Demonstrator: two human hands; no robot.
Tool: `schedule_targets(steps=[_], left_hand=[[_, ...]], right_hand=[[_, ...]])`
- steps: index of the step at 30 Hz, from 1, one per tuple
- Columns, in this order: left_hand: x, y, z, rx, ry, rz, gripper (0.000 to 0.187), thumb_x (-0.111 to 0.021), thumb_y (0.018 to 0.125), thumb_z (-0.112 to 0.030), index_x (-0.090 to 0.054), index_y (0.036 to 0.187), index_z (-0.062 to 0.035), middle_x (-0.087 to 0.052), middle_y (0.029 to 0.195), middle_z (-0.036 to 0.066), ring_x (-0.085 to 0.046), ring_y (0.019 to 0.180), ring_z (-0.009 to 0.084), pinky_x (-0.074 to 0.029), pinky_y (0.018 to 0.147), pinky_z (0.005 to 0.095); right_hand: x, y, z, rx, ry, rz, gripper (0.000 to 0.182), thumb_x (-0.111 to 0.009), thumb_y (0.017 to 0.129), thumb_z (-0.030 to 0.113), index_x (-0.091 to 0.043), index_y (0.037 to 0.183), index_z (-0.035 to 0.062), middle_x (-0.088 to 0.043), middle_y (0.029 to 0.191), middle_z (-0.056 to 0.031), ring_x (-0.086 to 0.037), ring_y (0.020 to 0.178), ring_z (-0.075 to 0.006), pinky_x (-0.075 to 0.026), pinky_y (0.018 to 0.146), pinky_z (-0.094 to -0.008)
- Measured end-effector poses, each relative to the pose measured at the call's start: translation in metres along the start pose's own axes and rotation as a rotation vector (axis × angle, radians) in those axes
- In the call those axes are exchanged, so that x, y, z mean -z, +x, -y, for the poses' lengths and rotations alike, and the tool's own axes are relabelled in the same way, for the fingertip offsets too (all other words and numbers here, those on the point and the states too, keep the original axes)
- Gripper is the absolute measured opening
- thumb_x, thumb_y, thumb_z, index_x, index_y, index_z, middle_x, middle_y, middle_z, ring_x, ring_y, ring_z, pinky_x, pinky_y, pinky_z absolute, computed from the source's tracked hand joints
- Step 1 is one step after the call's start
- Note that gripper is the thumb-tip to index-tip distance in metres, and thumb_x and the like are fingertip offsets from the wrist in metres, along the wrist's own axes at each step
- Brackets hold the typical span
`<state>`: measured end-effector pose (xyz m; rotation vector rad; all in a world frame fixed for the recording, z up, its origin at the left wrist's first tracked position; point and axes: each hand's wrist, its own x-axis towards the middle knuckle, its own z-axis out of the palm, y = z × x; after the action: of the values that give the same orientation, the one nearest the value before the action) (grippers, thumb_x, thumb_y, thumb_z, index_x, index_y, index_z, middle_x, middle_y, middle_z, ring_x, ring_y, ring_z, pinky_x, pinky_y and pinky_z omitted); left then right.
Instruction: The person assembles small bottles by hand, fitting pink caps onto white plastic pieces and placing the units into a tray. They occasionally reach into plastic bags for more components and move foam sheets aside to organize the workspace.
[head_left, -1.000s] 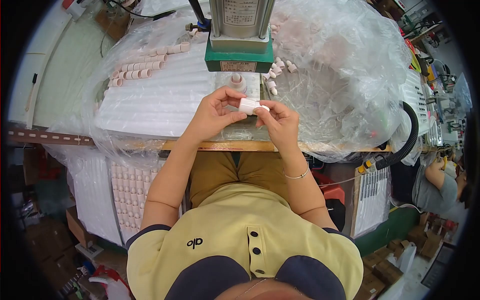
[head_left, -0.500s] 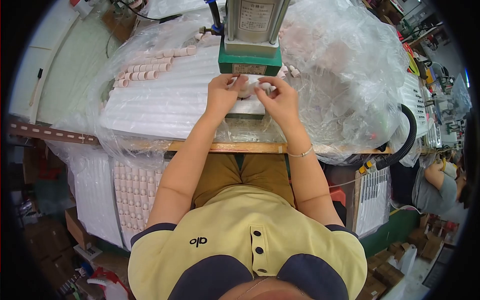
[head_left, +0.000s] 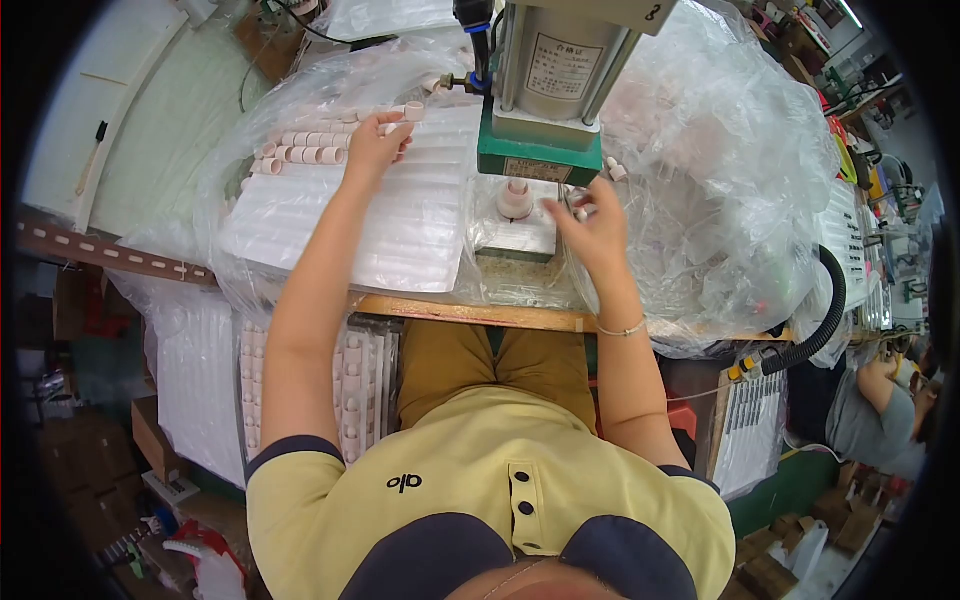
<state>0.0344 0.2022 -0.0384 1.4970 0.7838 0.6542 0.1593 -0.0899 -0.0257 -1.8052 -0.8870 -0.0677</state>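
Now that the two hands have come apart, where half a second ago they were together at the metal base (head_left: 515, 242), the pink piece (head_left: 515, 204) stands upright on that base, below and in front of the green block (head_left: 538, 158) of the press (head_left: 556, 70), neither hand gripping it. Left hand (head_left: 380, 148) is out over the foam sheet (head_left: 345, 235), fingers curled beside the end collar (head_left: 413, 111) and close to the rows of pink collars (head_left: 312, 155); something pale shows at the fingertips, but can't tell if it's pinched or just touched. Right hand (head_left: 594, 225) is just beside the pink piece, on its right, fingers bent and partly parted, a bit blurred; small pale parts (head_left: 583, 213) show at the fingers, grip on them can't be told. More loose droppers (head_left: 617, 172) lie past that hand, by the clear plastic (head_left: 725, 170) heaped on the tabletop (head_left: 480, 312). What the change means, as a judgement: handling is now split, left hand busy at the collars, right hand at the small parts, and the piece on the base looks steady without support, though how firmly it's seated isn't visible
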Motion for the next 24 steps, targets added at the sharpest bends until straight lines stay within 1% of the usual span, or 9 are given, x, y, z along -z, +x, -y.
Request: schedule_targets(steps=[1,2,4,7,10,14,17,20,24], left_hand=[[0.006,0.015,0.004,-0.124,0.338,-0.005,0.035,-0.069,0.08,-0.026,-0.06,0.106,-0.0041,-0.064,0.083,0.007,-0.063,0.074,0.0193,-0.052,0.063,0.0302],[0.01,0.029,0.008,-0.125,0.337,0.003,0.035,-0.069,0.08,-0.026,-0.06,0.106,-0.0041,-0.064,0.083,0.007,-0.063,0.074,0.0193,-0.052,0.063,0.0302],[0.009,0.052,0.01,-0.292,0.938,-0.055,0.043,-0.074,0.073,-0.029,-0.062,0.107,-0.0061,-0.063,0.091,0.011,-0.062,0.083,0.0254,-0.05,0.072,0.0346],[-0.006,0.069,0.014,-0.337,1.137,-0.092,0.043,-0.076,0.07,-0.028,-0.063,0.107,-0.0099,-0.059,0.102,0.014,-0.059,0.093,0.0301,-0.048,0.081,0.038],[-0.019,0.069,0.0,-0.173,1.076,-0.037,0.041,-0.076,0.069,-0.028,-0.064,0.105,-0.012,-0.054,0.108,0.014,-0.057,0.099,0.0291,-0.047,0.082,0.0377],[-0.02,0.072,0.01,-0.203,0.952,-0.097,0.041,-0.075,0.07,-0.027,-0.061,0.104,-0.0084,-0.058,0.104,0.014,-0.06,0.093,0.0307,-0.048,0.079,0.0371],[-0.007,0.065,0.013,-0.327,0.734,-0.096,0.04,-0.075,0.072,-0.023,-0.057,0.103,-0.0062,-0.062,0.096,0.01,-0.062,0.083,0.0236,-0.05,0.071,0.0323],[0.004,0.014,-0.01,-0.251,0.253,0.333,0.031,-0.071,0.078,-0.016,-0.057,0.104,-0.0074,-0.061,0.085,-0.001,-0.056,0.072,0.006,-0.045,0.058,0.021],[-0.009,-0.082,-0.044,-0.057,0.229,0.568,0.032,-0.065,0.084,-0.02,-0.061,0.113,-0.0059,-0.061,0.084,-0.004,-0.047,0.061,0.0016,-0.037,0.051,0.0176]], right_hand=[[0.01,0.0,-0.011,-0.001,-0.003,-0.002,0.042,-0.077,0.068,0.024,-0.062,0.103,0.005,-0.062,0.094,-0.012,-0.058,0.071,-0.0227,-0.048,0.064,-0.0326],[0.019,-0.003,-0.027,-0.101,-0.093,-0.015,0.039,-0.076,0.07,0.023,-0.063,0.102,0.0048,-0.063,0.092,-0.0113,-0.058,0.07,-0.0219,-0.048,0.063,-0.0324],[0.027,-0.003,-0.043,-0.206,-0.195,-0.045,0.035,-0.074,0.072,0.022,-0.064,0.1,0.0047,-0.064,0.09,-0.0105,-0.058,0.068,-0.021,-0.048,0.063,-0.0322],[0.039,-0.003,-0.052,-0.342,-0.32,0.072,0.031,-0.073,0.073,0.024,-0.067,0.096,0.0049,-0.065,0.088,-0.0092,-0.06,0.067,-0.0208,-0.048,0.062,-0.0323],[0.034,0.001,-0.055,-0.349,-0.381,0.166,0.029,-0.072,0.073,0.028,-0.068,0.091,0.0057,-0.067,0.089,-0.0086,-0.062,0.068,-0.0233,-0.049,0.064,-0.0351],[0.016,0.005,-0.074,-0.25,-0.514,0.212,0.028,-0.072,0.073,0.028,-0.068,0.091,0.0062,-0.068,0.085,-0.0085,-0.063,0.068,-0.0264,-0.049,0.065,-0.0361],[0.015,0.006,-0.072,-0.343,-0.481,0.253,0.03,-0.073,0.071,0.029,-0.067,0.089,0.0052,-0.067,0.086,-0.0105,-0.063,0.072,-0.0287,-0.05,0.066,-0.0366],[0.022,-0.004,-0.075,-0.412,-0.25,0.119,0.03,-0.075,0.071,0.025,-0.065,0.09,0.0045,-0.066,0.087,-0.0107,-0.063,0.073,-0.0221,-0.049,0.065,-0.0322],[0.023,-0.025,-0.035,-0.301,0.165,0.035,0.022,-0.072,0.076,0.011,-0.064,0.095,0.0037,-0.064,0.086,-0.0049,-0.059,0.073,-0.0121,-0.047,0.064,-0.0237]])
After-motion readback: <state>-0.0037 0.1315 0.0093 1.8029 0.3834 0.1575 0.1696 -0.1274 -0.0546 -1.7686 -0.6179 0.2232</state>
